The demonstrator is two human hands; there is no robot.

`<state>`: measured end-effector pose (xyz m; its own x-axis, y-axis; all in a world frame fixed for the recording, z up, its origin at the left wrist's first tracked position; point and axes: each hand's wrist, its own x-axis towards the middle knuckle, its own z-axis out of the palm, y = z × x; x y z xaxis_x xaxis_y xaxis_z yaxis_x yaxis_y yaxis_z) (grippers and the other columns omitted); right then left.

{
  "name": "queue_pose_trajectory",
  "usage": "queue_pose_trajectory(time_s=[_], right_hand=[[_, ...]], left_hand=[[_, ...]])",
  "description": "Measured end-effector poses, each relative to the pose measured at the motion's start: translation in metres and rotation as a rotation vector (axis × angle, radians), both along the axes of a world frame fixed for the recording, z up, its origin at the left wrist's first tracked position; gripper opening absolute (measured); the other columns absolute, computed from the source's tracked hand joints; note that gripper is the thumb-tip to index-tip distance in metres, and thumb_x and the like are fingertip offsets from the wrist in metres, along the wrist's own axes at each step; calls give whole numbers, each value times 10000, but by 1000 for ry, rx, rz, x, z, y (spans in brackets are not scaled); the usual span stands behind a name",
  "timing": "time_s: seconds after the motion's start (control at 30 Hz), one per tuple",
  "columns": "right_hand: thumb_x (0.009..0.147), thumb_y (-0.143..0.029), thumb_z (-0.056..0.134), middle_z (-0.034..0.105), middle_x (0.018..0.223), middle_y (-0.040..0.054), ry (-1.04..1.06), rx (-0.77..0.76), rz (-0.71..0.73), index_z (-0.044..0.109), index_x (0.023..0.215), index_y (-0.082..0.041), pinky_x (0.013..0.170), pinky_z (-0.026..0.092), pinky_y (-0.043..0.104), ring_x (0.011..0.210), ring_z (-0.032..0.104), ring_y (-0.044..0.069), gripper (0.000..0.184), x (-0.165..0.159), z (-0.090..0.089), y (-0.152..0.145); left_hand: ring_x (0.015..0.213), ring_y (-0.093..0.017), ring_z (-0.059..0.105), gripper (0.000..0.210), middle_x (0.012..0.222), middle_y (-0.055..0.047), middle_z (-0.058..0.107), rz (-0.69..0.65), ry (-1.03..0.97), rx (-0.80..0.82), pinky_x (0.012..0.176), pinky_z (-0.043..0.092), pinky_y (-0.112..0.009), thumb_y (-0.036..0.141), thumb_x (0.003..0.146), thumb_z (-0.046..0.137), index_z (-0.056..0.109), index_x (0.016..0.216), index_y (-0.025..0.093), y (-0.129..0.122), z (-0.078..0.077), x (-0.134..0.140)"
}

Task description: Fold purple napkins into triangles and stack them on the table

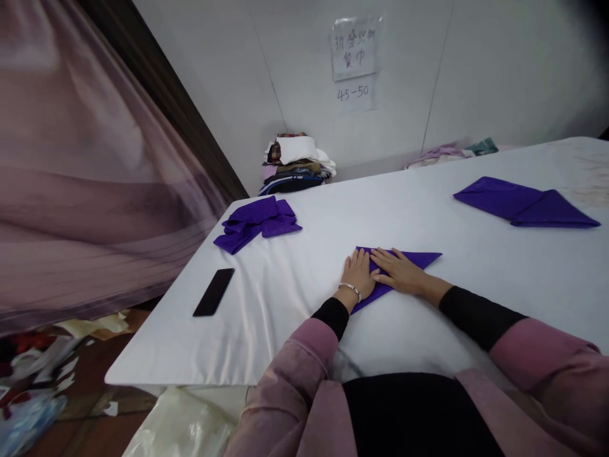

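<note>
Sleeves point(295, 362): mauve with black cuffs point(333, 316), nearest the camera, reaching over the white-covered surface point(419, 336).
Left hand point(358, 274): flat upon the left part of the purple cloth point(419, 259); fingers straight, released; bracelet point(351, 289) at wrist.
Right hand point(402, 271): flat upon the same piece, just beside the left; fingers spread, released.
Position of purple cloth: on the surface under both hands; folded, one sharp point to the right.
Loose cloth point(257, 222): purple, rumpled, near the far left corner.
Phone point(214, 292): black, lying flat near the left edge.
Folded cloth point(523, 206): purple, well apart, far right.
Garment stack point(295, 168): beyond the surface, near the wall point(209, 76).
Paper sign point(354, 60): handwritten, on the wall; "45-50" below.
</note>
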<state>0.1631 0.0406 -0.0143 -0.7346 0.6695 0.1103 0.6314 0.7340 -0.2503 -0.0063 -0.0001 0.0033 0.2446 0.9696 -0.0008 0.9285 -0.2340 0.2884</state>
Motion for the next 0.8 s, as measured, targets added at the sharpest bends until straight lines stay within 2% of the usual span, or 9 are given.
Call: queue_pose_trajectory(time_s=[0.17, 0.27, 0.33, 0.43, 0.53, 0.63, 0.8], right_hand=[[883, -626, 270, 312, 1472, 130, -3, 63, 5, 240, 1459, -209, 1092, 165, 535, 1369, 219, 281, 713, 0, -5, 0], [907, -565, 280, 318, 1467, 145, -19, 100, 30, 264, 1450, -187, 1075, 202, 545, 1365, 230, 287, 663, 2, -7, -1], [921, -503, 295, 330, 1461, 153, -31, 147, 67, 283, 1442, -182, 1061, 219, 558, 1365, 228, 296, 612, 5, -10, 0], [918, -444, 333, 344, 1451, 164, -50, 213, 103, 285, 1441, -173, 1051, 233, 565, 1363, 227, 307, 592, 8, -13, 1], [915, -457, 317, 346, 1455, 145, -39, 216, 73, 250, 1454, -188, 1054, 250, 547, 1356, 254, 291, 606, 7, -15, 2], [917, -511, 266, 330, 1470, 105, -27, 171, 25, 239, 1457, -220, 1076, 226, 525, 1361, 250, 266, 615, 5, -14, 2], [890, -603, 248, 284, 1493, 74, -9, 102, 16, 205, 1466, -250, 1104, 165, 507, 1376, 202, 259, 677, 4, -12, 3]], left_hand=[[1395, -241, 176, 530, 1494, -135, 276, 77, -119, 33, 1122, 210, -437, 364, 932, 281, 316, 1391, 101, -12, 16, -8], [1400, -253, 155, 606, 1500, -128, 264, -7, -107, 100, 1125, 186, -468, 483, 915, 310, 290, 1404, 126, -33, 29, 4], [1407, -246, 120, 684, 1510, -123, 238, -91, -77, 140, 1132, 171, -472, 555, 892, 319, 244, 1422, 129, -46, 31, 18], [1413, -239, 78, 777, 1523, -121, 198, -138, -15, 151, 1140, 152, -471, 626, 864, 297, 205, 1434, 106, -56, 23, 38], [1414, -254, 64, 852, 1527, -118, 182, -85, 52, 135, 1136, 154, -492, 685, 831, 279, 179, 1444, 102, -61, 8, 43], [1411, -274, 79, 896, 1520, -131, 201, -10, 105, 118, 1132, 144, -502, 721, 812, 238, 170, 1448, 93, -70, 0, 32], [1404, -285, 121, 900, 1506, -169, 222, 17, 147, 113, 1133, 136, -505, 724, 815, 231, 230, 1432, 68, -97, 2, 6]])
